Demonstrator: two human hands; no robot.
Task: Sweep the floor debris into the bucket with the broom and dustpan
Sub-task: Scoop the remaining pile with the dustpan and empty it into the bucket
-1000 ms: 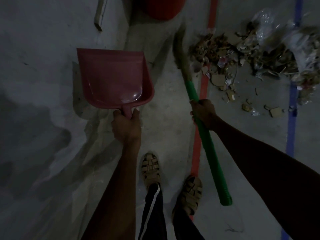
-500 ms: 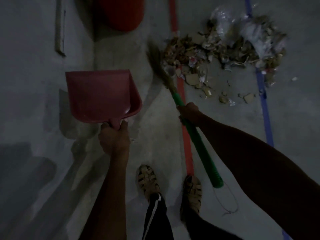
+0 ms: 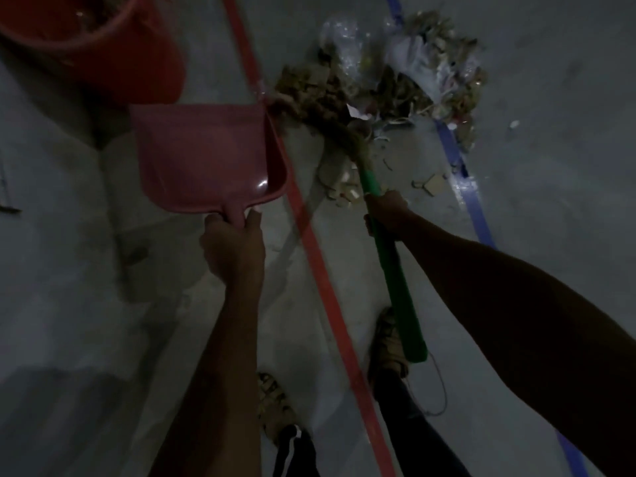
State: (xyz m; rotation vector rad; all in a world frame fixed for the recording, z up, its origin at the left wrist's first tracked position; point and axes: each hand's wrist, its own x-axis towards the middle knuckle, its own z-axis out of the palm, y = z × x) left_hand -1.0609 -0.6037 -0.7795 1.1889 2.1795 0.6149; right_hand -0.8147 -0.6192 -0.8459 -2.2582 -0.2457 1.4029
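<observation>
Pink plastic dustpan (image 3: pixel 206 156), gripped by its short handle in my left hand (image 3: pixel 234 246), sits beside the red bucket (image 3: pixel 113 60). My right hand (image 3: pixel 387 211) grips the green-handled broom (image 3: pixel 395 280), whose straw head lies against the debris pile (image 3: pixel 389 87) on the concrete floor (image 3: pixel 550 149).

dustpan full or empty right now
Empty. The pink dustpan, held by its handle in the left hand, shows only bare, smooth plastic inside, while the debris pile lies on the floor beside the broom.
</observation>
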